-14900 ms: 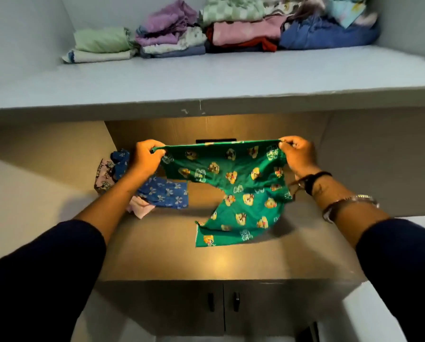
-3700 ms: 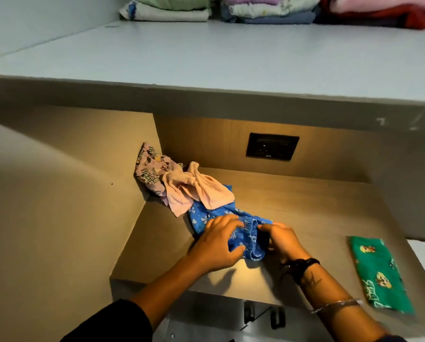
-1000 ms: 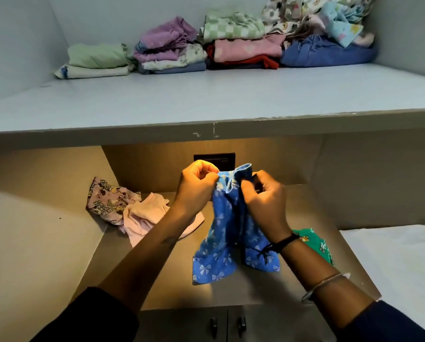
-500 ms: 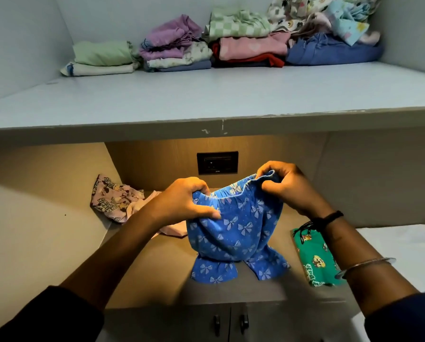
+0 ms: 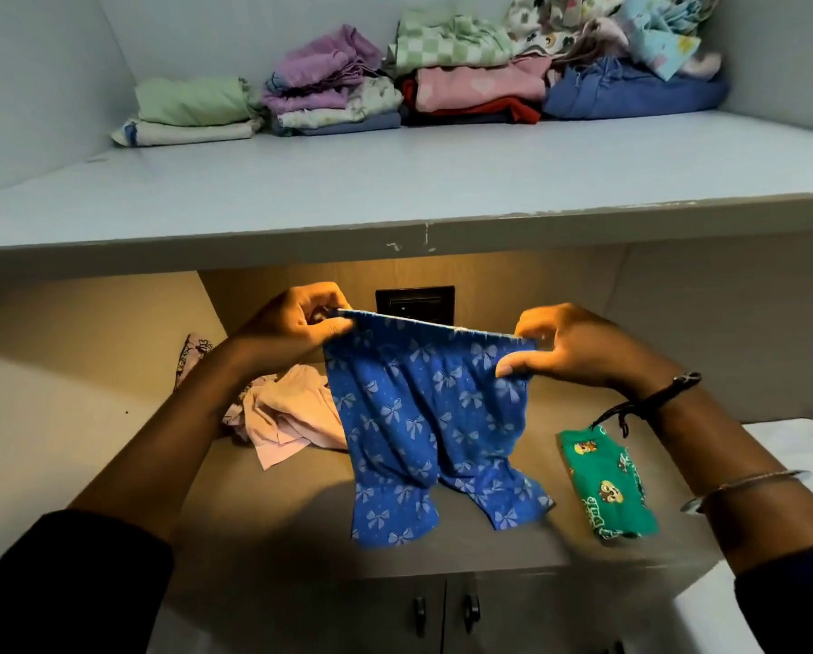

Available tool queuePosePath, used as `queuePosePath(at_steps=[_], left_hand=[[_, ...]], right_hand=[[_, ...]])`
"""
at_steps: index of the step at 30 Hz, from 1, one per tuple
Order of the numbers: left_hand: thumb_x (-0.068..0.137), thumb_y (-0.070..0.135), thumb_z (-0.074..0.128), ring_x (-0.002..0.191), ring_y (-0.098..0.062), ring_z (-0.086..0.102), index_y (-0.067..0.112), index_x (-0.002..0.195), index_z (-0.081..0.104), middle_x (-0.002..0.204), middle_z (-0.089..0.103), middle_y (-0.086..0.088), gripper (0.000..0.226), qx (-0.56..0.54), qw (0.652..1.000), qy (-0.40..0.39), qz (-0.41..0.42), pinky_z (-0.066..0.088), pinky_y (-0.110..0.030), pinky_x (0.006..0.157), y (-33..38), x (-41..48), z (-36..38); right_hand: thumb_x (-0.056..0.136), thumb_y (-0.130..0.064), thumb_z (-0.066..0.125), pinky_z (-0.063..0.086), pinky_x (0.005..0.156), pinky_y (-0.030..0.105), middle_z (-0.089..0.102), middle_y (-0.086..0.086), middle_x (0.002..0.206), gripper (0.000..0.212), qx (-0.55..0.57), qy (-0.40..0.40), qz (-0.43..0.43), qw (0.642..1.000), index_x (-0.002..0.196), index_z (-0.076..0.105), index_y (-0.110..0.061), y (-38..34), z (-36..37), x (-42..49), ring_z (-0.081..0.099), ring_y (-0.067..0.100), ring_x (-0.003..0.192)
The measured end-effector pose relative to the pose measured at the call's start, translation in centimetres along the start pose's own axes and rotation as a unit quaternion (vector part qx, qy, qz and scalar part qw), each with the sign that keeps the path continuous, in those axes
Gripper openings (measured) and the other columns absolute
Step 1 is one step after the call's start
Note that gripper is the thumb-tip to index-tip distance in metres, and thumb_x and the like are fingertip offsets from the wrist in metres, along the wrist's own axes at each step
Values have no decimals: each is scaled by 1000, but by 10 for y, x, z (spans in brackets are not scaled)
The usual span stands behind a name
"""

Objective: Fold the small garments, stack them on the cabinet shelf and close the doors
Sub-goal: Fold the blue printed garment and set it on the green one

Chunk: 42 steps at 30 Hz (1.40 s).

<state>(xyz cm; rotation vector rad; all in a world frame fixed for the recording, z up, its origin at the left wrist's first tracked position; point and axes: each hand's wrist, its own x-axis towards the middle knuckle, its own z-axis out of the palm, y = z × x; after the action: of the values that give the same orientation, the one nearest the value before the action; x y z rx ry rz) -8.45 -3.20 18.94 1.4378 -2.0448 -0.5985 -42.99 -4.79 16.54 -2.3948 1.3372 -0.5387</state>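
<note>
Small blue shorts with a pale bow print (image 5: 430, 427) hang spread out above the lit wooden shelf (image 5: 301, 526). My left hand (image 5: 301, 325) pinches the left end of the waistband and my right hand (image 5: 570, 349) pinches the right end, stretching it taut. The two leg ends rest on the shelf. A folded green cartoon-print garment (image 5: 605, 483) lies at the shelf's right. An unfolded pale pink garment (image 5: 286, 417) lies at the left, with a pink printed garment (image 5: 192, 358) partly hidden behind my left forearm.
A grey upper shelf (image 5: 395, 181) overhangs the work area, with several stacks of folded clothes (image 5: 419, 82) at its back. A black wall socket (image 5: 414, 302) sits behind the shorts. Two closed cabinet doors with dark handles (image 5: 444, 611) lie below the shelf edge.
The bunched blue shorts have been pulled open: my hands moved apart along the waistband and lifted it, so the shorts now hang flat and wide.
</note>
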Motion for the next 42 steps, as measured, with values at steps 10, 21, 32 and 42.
queuePosePath(at_steps=[10,21,32,42], left_hand=[[77,-8,66,39,-5,57,7,58,49,50,54,-7,29,-156,971,173,-57,50,-22,39,23,31,31],[83,-1,53,40,-19,62,4,75,51,62,61,-22,10,-359,903,85,-222,51,-24,41,55,-3,116],[90,2,44,65,-20,69,12,89,55,76,67,-13,15,-372,919,73,-109,57,-27,54,56,-9,105],[76,46,75,111,-17,54,24,113,63,120,59,-1,46,-21,998,48,30,48,-34,87,23,1,78]], right_hand=[[76,-19,70,33,51,26,44,-2,52,29,215,332,89,914,55,53,-9,-15,-4,31,37,8,49],[82,-15,68,35,54,24,48,-4,64,28,141,331,38,932,64,46,-16,-58,103,2,44,9,58],[82,-23,67,50,75,10,65,-16,105,47,319,205,3,925,123,47,-35,-57,112,-2,66,1,93],[87,14,40,58,83,33,67,11,110,59,457,105,23,883,134,38,-21,-60,84,23,68,17,95]])
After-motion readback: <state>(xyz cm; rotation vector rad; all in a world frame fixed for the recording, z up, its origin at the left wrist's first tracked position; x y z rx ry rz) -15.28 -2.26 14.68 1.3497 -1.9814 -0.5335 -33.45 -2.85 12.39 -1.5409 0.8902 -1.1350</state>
